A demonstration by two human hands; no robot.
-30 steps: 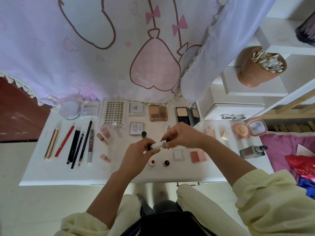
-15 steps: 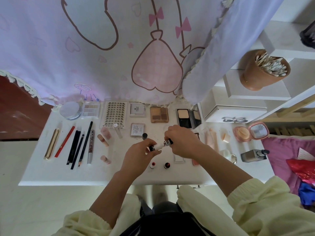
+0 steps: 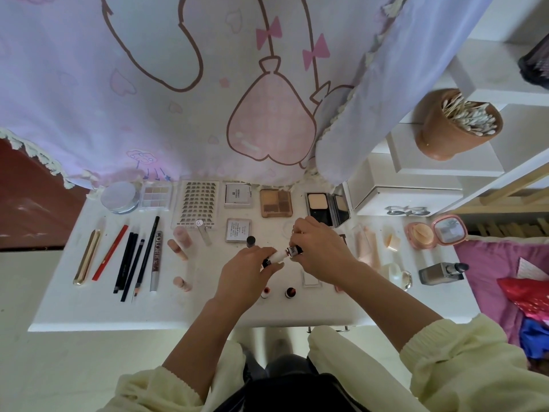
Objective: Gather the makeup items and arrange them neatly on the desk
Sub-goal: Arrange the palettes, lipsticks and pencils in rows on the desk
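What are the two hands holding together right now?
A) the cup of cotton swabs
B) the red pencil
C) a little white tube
C: the left hand and the right hand each pinch one end of the little white tube, over the middle of the desk.
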